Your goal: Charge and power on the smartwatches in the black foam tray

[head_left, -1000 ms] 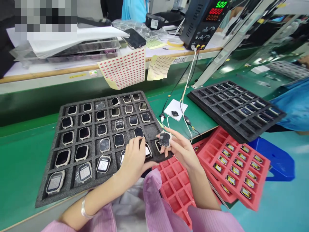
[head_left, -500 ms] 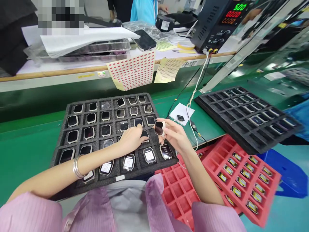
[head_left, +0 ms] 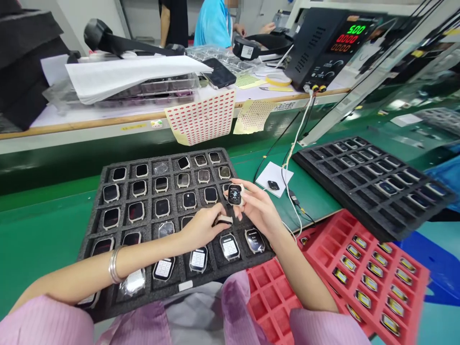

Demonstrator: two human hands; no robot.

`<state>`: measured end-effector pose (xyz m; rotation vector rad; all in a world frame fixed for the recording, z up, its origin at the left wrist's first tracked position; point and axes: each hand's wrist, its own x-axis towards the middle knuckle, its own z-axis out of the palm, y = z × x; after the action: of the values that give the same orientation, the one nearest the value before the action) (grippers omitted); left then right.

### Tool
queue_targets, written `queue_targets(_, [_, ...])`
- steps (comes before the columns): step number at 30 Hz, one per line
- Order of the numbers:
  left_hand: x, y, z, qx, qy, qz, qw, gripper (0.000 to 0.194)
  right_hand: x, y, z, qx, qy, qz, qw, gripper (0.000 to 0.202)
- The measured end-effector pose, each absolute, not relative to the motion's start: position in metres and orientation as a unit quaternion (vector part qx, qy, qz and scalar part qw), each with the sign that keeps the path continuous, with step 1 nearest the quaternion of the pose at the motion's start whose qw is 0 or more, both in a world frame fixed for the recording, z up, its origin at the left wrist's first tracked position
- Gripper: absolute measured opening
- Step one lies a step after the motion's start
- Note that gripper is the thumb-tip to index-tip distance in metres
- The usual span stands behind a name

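Observation:
Between the fingers of my right hand (head_left: 260, 206) is a smartwatch (head_left: 235, 194) without a strap, its screen lit with a watch face. My left hand (head_left: 204, 224) pinches a second strapless watch (head_left: 224, 219), tilted on edge just above the black foam tray (head_left: 185, 286). Both hands are over the tray's right part. Rows of similar watches lie in its compartments, most with dark screens. In the front row several show white screens, such as one watch (head_left: 230, 247), while another (head_left: 255, 240) shows white text on black.
A second black foam tray (head_left: 305, 155) with watches lies at right. Red foam trays (head_left: 409, 306) sit lower right, some compartments holding yellow-marked parts. A charging puck (head_left: 273, 185) rests on white paper near hanging cables (head_left: 293, 148). A power supply (head_left: 319, 52) stands on the shelf; co-workers are beyond.
The right hand's watch screen has gone from dark to lit. My left hand has lifted a watch out of its compartment and tilted it. The view has shifted slightly.

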<state>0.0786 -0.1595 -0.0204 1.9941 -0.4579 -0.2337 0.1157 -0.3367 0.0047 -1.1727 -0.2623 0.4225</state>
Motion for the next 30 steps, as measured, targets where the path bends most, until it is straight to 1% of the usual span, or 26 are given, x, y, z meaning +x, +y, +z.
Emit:
queue_targets(3, [0.087, -0.147, -0.022, 0.729, -0.13, -0.153, 0.655, 0.018, 0.112, -0.337, 0.01, -0.544, -0.118, 0.204, 0.806, 0.04])
queue_targets(5, [0.094, -0.135, -0.02, 0.674, -0.084, -0.178, 0.712, 0.024, 0.109, -0.336, 0.014, -0.538, -0.121, 0.21, 0.807, 0.039])
queue_targets(8, [0.101, -0.121, -0.013, 0.606, -0.048, -0.203, 0.768, 0.035, 0.107, -0.329, 0.014, -0.54, -0.117, 0.21, 0.807, 0.039])
queue_targets(12, [0.102, -0.115, -0.011, 0.536, -0.007, -0.235, 0.811, 0.038, 0.108, -0.32, 0.002, -0.563, -0.113, 0.207, 0.792, 0.037])
queue_targets(15, [0.103, -0.117, -0.019, 0.567, -0.012, -0.232, 0.79, 0.041, 0.109, -0.32, -0.007, -0.576, -0.109, 0.204, 0.784, 0.037])
queue_targets(18, [0.103, -0.118, -0.031, 0.648, -0.057, -0.205, 0.731, 0.043, 0.109, -0.322, -0.011, -0.582, -0.099, 0.199, 0.782, 0.038])
queue_targets(21, [0.101, -0.116, -0.036, 0.714, -0.094, -0.181, 0.67, 0.035, 0.108, -0.323, -0.01, -0.584, -0.103, 0.2, 0.78, 0.037])
queue_targets(25, [0.096, -0.114, -0.029, 0.787, -0.127, -0.124, 0.591, 0.027, 0.108, -0.323, -0.009, -0.571, -0.117, 0.212, 0.784, 0.036])
queue_targets(27, [0.094, -0.114, -0.025, 0.808, -0.132, -0.091, 0.566, 0.029, 0.108, -0.323, -0.01, -0.571, -0.116, 0.216, 0.783, 0.036])
queue_targets(30, [0.093, -0.114, -0.023, 0.819, -0.133, -0.091, 0.55, 0.036, 0.108, -0.322, -0.011, -0.575, -0.113, 0.22, 0.78, 0.036])
